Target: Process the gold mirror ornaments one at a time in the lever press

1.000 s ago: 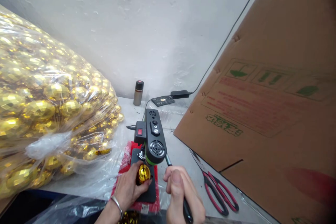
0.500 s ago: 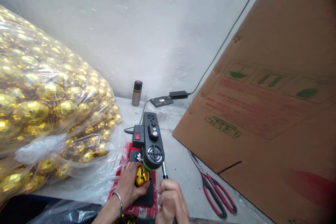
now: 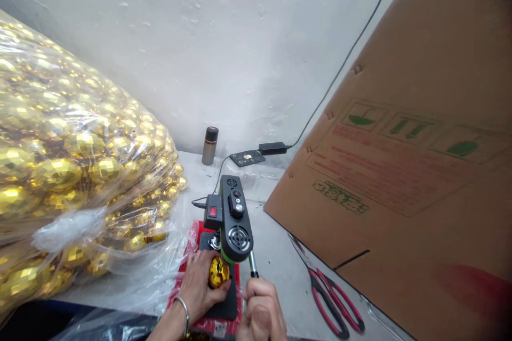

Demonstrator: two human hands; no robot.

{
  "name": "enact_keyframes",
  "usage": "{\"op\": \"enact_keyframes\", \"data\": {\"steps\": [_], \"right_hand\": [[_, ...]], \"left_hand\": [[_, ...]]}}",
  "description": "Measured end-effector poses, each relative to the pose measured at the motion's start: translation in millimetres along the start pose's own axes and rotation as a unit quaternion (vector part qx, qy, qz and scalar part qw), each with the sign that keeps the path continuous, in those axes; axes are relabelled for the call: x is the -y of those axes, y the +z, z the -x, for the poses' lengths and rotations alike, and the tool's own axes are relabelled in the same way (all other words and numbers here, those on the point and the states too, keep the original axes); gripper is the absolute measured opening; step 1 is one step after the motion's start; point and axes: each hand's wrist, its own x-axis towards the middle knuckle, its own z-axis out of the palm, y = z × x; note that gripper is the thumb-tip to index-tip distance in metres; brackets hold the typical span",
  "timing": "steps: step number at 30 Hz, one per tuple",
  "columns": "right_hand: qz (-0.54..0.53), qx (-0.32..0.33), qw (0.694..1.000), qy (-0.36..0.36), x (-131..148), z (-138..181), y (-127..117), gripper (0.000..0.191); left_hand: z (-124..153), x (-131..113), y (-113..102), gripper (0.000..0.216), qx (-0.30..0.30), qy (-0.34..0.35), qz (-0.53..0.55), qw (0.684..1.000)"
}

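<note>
A gold mirrored ball (image 3: 218, 273) sits between the thumb and fingers of my left hand (image 3: 199, 283), just under the front end of a small black bench machine (image 3: 235, 218). My right hand (image 3: 262, 306) is closed around the machine's lever (image 3: 253, 264), on the right side; its grip is hidden in the fist. A red switch (image 3: 213, 212) shows on the box at the machine's left. Beneath my left hand lies the machine's black base plate (image 3: 224, 306), on a red plastic sheet (image 3: 188, 264).
A large clear bag of gold balls (image 3: 80, 144) bulges on the left. Red-and-black scissors (image 3: 330, 298) lie at right beside a big cardboard box (image 3: 380, 144). Against the wall are a thermos-like bottle (image 3: 210, 145), a black patterned flat thing (image 3: 247, 157) and a power adapter (image 3: 273, 148).
The whole view has shifted slightly, with things a little lower in the picture. Both hands keep their holds on the ball and the lever.
</note>
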Motion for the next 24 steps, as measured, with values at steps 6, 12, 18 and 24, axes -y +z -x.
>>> {"op": "enact_keyframes", "data": {"steps": [6, 12, 18, 24], "right_hand": [[0.016, -0.009, 1.000, -0.015, -4, 3, 0, 0.042], [0.006, -0.015, 0.997, -0.075, -19, 1, 0, 0.041], [-0.001, -0.039, 0.993, -0.109, -21, -2, 6, 0.041], [-0.017, -0.044, 0.993, -0.107, -24, 0, 8, 0.042]], "left_hand": [[-1, 0, 2, 0.033, -0.009, -0.004, 0.000, 1.000], [-2, -2, 0, 0.033, 0.000, -0.014, -0.003, 1.000], [-1, -1, 1, 0.032, -0.022, 0.000, -0.005, 1.000], [-1, -1, -1, 0.032, -0.015, 0.000, -0.004, 1.000]]}}
